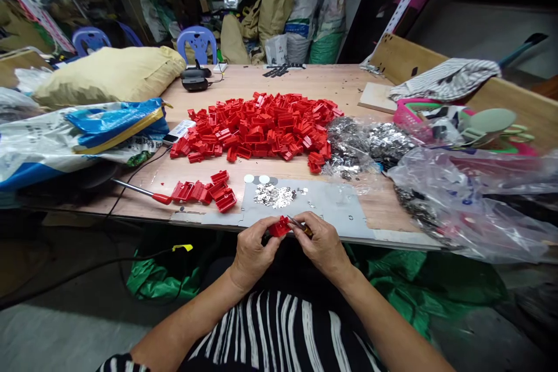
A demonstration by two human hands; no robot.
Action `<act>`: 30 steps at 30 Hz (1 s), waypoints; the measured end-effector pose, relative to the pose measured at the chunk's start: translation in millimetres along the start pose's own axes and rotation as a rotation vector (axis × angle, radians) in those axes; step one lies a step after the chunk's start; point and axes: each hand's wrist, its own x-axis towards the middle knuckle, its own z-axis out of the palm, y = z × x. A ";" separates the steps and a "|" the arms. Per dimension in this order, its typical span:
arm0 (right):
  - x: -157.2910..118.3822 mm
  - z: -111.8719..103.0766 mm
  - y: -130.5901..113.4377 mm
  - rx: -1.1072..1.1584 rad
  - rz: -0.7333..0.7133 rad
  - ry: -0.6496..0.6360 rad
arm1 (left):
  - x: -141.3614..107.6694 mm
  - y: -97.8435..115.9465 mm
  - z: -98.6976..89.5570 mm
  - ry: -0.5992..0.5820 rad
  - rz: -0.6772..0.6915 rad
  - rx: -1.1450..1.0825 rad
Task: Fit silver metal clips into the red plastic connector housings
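Note:
Near the table's front edge, my left hand point(256, 249) pinches a small red plastic part point(279, 226). My right hand point(321, 244) grips a thin metal-tipped tool point(306, 230) with a dark and yellow handle, its tip at the red part. Beyond my hands, small silvery metal pieces point(275, 196) lie on a grey sheet point(335, 206). Several red parts point(204, 192) sit left of the sheet, and a large heap of red parts point(265, 125) covers the table's middle.
Clear plastic bags of metal pieces point(387, 142) and a pink basket point(410, 119) stand right. A red-handled tool point(161, 198), a phone-like device point(179, 132) and a blue-white sack point(39, 139) lie left. Green sacking point(161, 279) hangs below the table point(340, 84).

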 end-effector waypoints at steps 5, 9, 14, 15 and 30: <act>-0.5 -0.2 -0.3 0.012 -0.017 0.037 | -0.3 0.3 -0.3 -0.007 0.018 0.005; -1.5 0.0 -0.4 0.015 -0.006 0.102 | -1.1 -0.2 0.3 -0.024 -0.023 -0.037; -2.1 -2.5 -3.8 0.122 0.145 0.150 | 2.3 1.6 1.8 -0.137 -0.325 -0.419; -2.1 -3.0 -4.8 0.149 0.174 0.156 | 3.2 2.7 2.2 -0.170 -0.414 -0.555; -9.8 13.4 -14.9 0.230 0.208 0.199 | 4.0 15.4 9.1 -0.188 -0.716 -1.055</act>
